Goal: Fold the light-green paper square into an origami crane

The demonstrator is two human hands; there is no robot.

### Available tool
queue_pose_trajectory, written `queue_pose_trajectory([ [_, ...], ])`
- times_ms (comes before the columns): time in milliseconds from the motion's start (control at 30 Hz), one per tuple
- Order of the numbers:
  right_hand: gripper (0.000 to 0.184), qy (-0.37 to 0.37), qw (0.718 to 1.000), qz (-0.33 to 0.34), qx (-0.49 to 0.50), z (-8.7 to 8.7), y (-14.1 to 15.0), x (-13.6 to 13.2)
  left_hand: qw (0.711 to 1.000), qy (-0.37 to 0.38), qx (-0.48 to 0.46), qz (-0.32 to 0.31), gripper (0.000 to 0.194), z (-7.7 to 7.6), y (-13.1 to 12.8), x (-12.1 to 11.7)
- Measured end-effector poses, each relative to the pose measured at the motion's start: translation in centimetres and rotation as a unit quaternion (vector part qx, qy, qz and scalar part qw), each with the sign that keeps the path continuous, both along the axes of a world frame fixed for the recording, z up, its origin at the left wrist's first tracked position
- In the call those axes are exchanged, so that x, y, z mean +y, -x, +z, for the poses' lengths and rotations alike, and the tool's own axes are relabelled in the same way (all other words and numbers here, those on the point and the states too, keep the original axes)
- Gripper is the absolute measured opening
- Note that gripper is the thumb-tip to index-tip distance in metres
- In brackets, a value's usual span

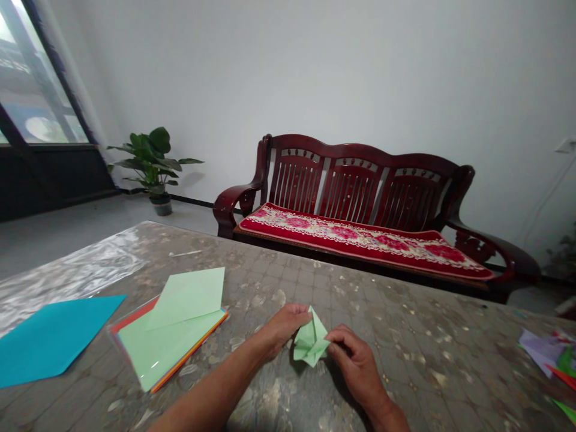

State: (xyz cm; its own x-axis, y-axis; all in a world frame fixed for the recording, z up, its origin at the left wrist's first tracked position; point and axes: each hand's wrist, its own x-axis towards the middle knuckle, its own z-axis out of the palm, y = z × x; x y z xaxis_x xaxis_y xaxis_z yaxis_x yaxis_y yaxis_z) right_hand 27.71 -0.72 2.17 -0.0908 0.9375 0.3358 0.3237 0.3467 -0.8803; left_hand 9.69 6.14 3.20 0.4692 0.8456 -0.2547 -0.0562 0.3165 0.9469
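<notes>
A folded piece of light green paper (311,341), with a pointed top and several creased flaps, is held between my two hands just above the table. My left hand (288,323) pinches its upper left edge between thumb and fingers. On the other side, my right hand (353,353) grips a flap at the paper's right edge, thumb and forefinger pressed together. To the left lies a stack of coloured paper (166,354) in a clear sleeve, light green uppermost and orange showing at the edges. A loose light green sheet (191,297) rests on that stack.
A blue sheet (58,336) lies at the table's left. Purple, green and red paper pieces (546,354) sit at the far right. A thin white stick (185,253) is near the back edge of the patterned table (252,276). Beyond stand a wooden bench (355,180) and a potted plant (155,162).
</notes>
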Motion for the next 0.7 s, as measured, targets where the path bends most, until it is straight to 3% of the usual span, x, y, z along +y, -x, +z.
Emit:
queue_pose_trajectory([
  [367,0.018,0.010,1.000,0.010,-0.012,0.05,-0.20,-0.04,1.000,0.025,-0.012,0.012,0.027,0.32,0.00,-0.26],
  [700,0.016,-0.032,0.999,0.012,-0.039,0.28,0.01,-0.14,0.999,0.012,-0.049,0.004,0.043,-0.07,0.04,-0.15],
])
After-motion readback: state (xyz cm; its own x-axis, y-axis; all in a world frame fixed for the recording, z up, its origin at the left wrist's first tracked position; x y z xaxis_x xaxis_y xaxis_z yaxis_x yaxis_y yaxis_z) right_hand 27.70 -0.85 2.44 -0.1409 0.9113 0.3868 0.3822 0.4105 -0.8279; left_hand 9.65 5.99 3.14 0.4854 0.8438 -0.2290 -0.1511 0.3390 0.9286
